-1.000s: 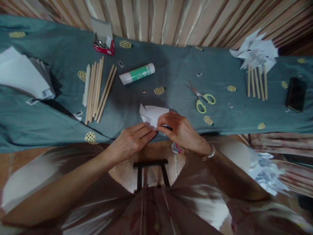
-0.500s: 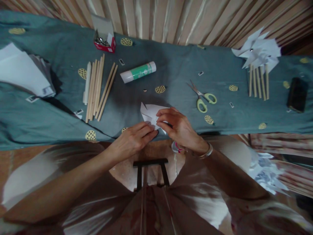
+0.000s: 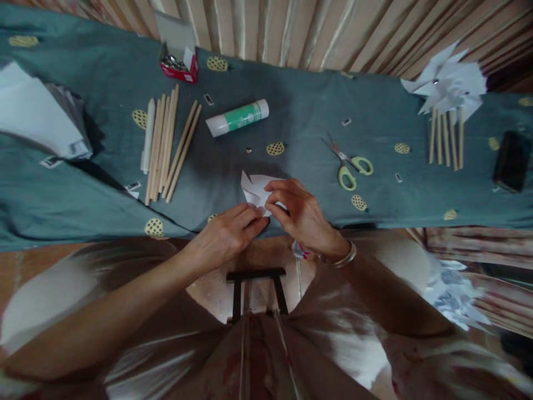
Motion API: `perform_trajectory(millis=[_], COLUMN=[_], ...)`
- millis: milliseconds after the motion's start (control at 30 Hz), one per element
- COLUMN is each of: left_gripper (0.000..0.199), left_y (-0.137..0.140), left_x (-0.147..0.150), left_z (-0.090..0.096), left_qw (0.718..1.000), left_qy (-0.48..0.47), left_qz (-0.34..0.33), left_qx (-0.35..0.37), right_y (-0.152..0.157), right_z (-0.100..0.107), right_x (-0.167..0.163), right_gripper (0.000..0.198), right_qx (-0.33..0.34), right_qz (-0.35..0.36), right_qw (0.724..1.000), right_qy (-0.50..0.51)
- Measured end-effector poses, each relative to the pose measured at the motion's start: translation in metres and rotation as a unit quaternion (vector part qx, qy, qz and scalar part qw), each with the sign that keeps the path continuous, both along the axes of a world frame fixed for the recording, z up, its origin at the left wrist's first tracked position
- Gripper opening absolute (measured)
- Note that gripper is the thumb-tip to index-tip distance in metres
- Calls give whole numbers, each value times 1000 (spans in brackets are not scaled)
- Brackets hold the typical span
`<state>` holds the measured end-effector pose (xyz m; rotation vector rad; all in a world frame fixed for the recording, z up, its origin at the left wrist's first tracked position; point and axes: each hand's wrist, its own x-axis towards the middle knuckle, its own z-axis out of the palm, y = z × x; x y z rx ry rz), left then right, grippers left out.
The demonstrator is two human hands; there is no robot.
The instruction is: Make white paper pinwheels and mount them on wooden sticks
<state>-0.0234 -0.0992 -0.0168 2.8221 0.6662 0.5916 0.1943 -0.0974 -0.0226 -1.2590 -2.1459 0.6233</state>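
Near the table's front edge lies a cut and partly folded sheet of white paper (image 3: 255,188), one pointed flap standing up at its left. My left hand (image 3: 233,229) pinches the paper's lower left part between thumb and fingers. From the right, my right hand (image 3: 297,208) presses its bent fingers and thumb onto the middle of the sheet, so the fingers cover its right side. A small shiny piece (image 3: 249,150) lies beyond the paper. A glue stick (image 3: 239,118) with a green label and green-handled scissors (image 3: 348,164) rest farther back.
Wooden sticks (image 3: 164,144) lie at left beside a white candle-like rod (image 3: 149,136). Behind them stands an open red box (image 3: 180,71) of metal bits. A white paper stack (image 3: 37,114) is far left. Finished pinwheels (image 3: 452,89) and a dark phone-like object (image 3: 512,161) lie right.
Both hands stay on the paper with almost the same grip; the right fingers shift only slightly. The whole view has tilted a little.
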Motion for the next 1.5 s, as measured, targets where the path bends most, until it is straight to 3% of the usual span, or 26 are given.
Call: perform_trajectory(millis=[1100, 1300, 1500], left_gripper=[23, 28, 30], left_y=[1, 2, 2], left_x=[7, 8, 8], left_z=[1, 2, 3], left_qw=[1000, 999, 999], left_qy=[10, 32, 36], left_qz=[19, 28, 28], left_qx=[13, 7, 16], right_y=[-3, -7, -12], right_z=[-3, -7, -9], right_x=[-1, -3, -5], right_gripper=[8, 15, 22], right_qx=[20, 27, 83], right_qz=[-29, -34, -11], right_qw=[999, 999, 995], right_qy=[-12, -20, -62])
